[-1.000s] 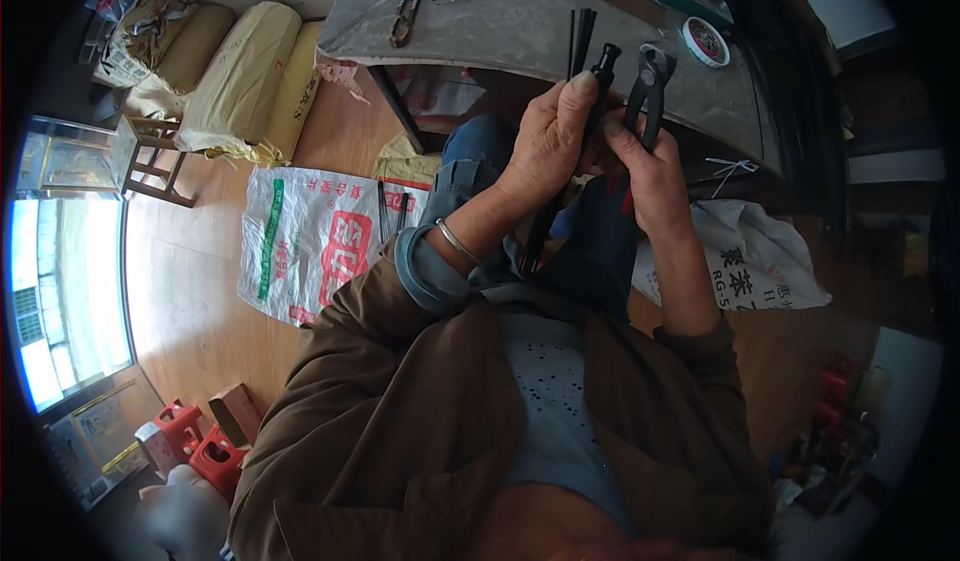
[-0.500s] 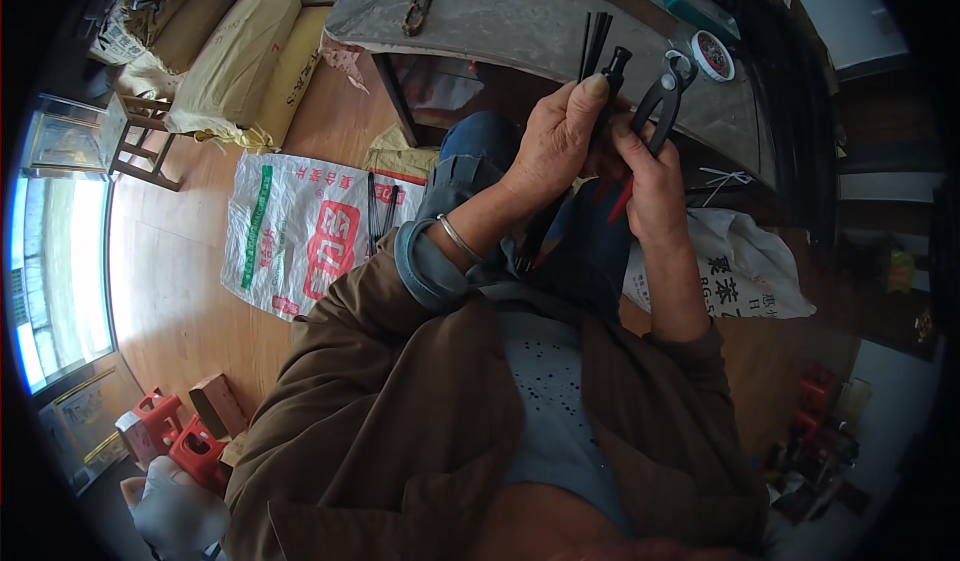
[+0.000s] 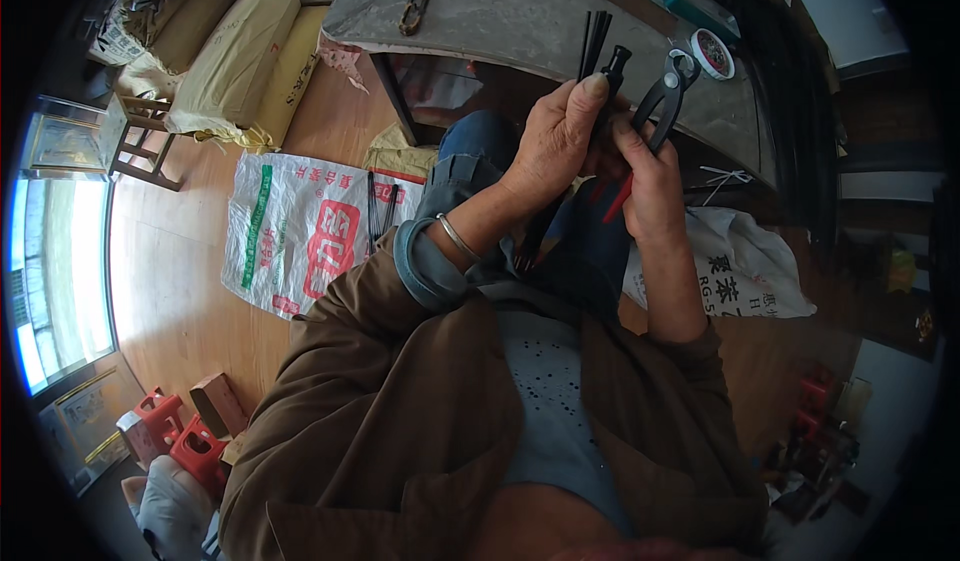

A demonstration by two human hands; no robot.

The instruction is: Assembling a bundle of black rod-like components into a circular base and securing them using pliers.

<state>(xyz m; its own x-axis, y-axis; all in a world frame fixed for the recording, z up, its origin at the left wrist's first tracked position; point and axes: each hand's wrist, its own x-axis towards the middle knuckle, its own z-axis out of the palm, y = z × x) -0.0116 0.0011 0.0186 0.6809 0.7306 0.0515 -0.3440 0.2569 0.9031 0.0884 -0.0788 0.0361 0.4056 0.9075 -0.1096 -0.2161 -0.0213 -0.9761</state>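
My left hand (image 3: 562, 136) is closed round a bundle of thin black rods (image 3: 595, 43) and a thicker black piece with a knobbed end (image 3: 616, 67). Its thumb presses on that piece, and dark lengths come out below the hand. In my right hand (image 3: 655, 181) are end-cutting pliers (image 3: 665, 91), their dark jaws pointing up and away and a red handle (image 3: 620, 199) showing below the fingers. Both hands are close together above my knees, in front of the table. Where the right fingertips meet the black pieces is hidden.
The grey table (image 3: 500, 21) bears another pair of pliers (image 3: 417, 3) and a round white dish (image 3: 712, 55). Printed white sacks (image 3: 290, 231) lie on the floor, one with black rods on it. Full sacks (image 3: 235, 56), a wooden stool (image 3: 145, 141), red stools (image 3: 200, 451) and a person (image 3: 172, 506) are at left.
The red handle has swung slightly to the left, while both hands stay almost in place. At the lower left, the other person has shifted position.
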